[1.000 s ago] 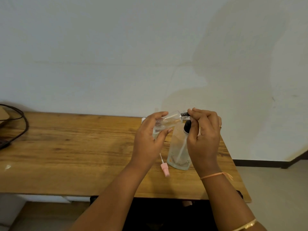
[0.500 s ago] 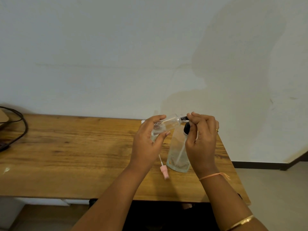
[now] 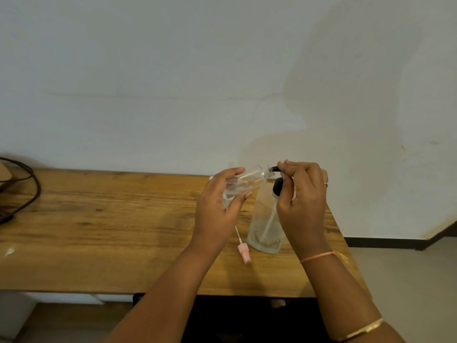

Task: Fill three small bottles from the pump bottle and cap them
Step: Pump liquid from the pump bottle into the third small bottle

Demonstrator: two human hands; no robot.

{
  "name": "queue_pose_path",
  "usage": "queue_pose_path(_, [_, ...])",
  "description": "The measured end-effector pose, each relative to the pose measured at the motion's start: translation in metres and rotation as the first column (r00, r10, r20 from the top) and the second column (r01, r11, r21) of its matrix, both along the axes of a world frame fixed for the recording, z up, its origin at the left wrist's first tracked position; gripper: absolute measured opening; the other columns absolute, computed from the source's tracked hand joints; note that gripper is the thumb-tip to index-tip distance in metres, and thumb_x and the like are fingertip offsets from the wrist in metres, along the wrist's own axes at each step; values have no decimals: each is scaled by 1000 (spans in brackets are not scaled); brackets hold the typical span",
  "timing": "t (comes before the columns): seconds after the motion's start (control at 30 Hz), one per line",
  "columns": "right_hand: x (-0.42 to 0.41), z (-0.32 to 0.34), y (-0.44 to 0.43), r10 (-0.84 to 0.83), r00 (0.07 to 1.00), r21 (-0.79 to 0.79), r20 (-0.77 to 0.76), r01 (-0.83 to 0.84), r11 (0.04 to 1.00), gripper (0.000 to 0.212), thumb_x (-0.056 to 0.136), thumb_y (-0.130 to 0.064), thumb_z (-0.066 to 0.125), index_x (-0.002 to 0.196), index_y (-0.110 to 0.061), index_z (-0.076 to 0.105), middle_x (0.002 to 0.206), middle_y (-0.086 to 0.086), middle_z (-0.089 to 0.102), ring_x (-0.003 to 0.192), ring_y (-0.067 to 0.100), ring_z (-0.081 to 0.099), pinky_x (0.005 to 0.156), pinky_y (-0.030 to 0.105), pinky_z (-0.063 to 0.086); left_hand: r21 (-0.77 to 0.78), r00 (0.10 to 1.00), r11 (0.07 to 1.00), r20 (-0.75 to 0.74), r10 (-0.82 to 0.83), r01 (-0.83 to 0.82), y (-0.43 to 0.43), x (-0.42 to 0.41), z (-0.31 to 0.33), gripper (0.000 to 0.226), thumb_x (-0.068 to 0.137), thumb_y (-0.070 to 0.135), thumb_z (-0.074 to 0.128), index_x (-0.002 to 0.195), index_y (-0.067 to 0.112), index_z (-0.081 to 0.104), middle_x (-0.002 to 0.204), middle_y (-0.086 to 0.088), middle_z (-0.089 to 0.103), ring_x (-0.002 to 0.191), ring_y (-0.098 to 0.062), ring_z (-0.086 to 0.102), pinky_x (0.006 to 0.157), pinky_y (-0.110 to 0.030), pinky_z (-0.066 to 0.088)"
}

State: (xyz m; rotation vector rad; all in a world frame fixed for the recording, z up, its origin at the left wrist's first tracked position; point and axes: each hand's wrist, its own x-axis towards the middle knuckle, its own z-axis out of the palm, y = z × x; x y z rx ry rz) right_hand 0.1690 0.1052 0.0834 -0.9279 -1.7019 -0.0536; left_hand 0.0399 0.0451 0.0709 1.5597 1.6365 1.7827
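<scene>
My left hand [image 3: 217, 209] grips a small clear bottle [image 3: 249, 179], tilted almost flat, its open mouth pointing right. The black nozzle of the pump bottle [image 3: 265, 226] sits at that mouth. The pump bottle is tall, clear and nearly empty, and stands on the wooden table [image 3: 99, 219]. My right hand [image 3: 303, 201] is curled over its black pump head, fingers on top. A pink spray cap [image 3: 243, 252] with a thin white tube lies on the table just left of the pump bottle's base. Something clear shows behind my left hand, too hidden to identify.
A black cable [image 3: 27, 191] loops at the table's far left edge. The table's right edge runs just past my right wrist, with floor beyond. A white wall stands close behind the table.
The camera tilted slightly, so the scene sits a little lower in view. Both hands keep the same hold on the small bottle and the pump head.
</scene>
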Motion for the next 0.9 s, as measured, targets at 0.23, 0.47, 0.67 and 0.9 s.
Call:
queue_pose_path(0.23, [2, -6, 1, 4, 1000, 11, 24, -4, 1000, 22, 88, -6, 47, 99, -1, 66, 94, 12, 60, 87, 29, 54, 83, 10, 29, -20, 1000, 1000, -13, -6, 6, 0, 2, 1, 52, 80, 14, 71, 110, 49, 49, 109, 25, 56, 107, 2, 55, 87, -29, 53])
queue_pose_path(0.47, [-1, 0, -7, 20, 1000, -2, -22, -20, 1000, 24, 89, -8, 47, 101, -3, 67, 95, 10, 60, 91, 21, 49, 83, 9, 30, -4, 999, 1000, -31, 5, -5, 0, 2, 2, 53, 80, 13, 72, 110, 50, 47, 110, 23, 56, 107, 4, 53, 85, -12, 47])
queue_pose_path(0.67, [2, 2, -2, 18, 1000, 13, 1, -18, 1000, 23, 89, -7, 48, 99, -1, 67, 93, 12, 62, 87, 29, 56, 87, 6, 27, -8, 1000, 1000, -5, -6, 6, 1, 3, 1, 51, 80, 14, 72, 110, 48, 50, 111, 17, 59, 107, -2, 56, 87, -20, 50])
queue_pose_path(0.9, [3, -8, 3, 20, 999, 46, 29, -21, 999, 21, 88, -5, 49, 100, -1, 66, 92, 11, 61, 91, 22, 52, 82, 16, 33, -27, 1000, 1000, -13, 1, -1, 0, 2, 1, 50, 80, 14, 72, 110, 47, 50, 108, 24, 57, 105, 7, 53, 82, -9, 45])
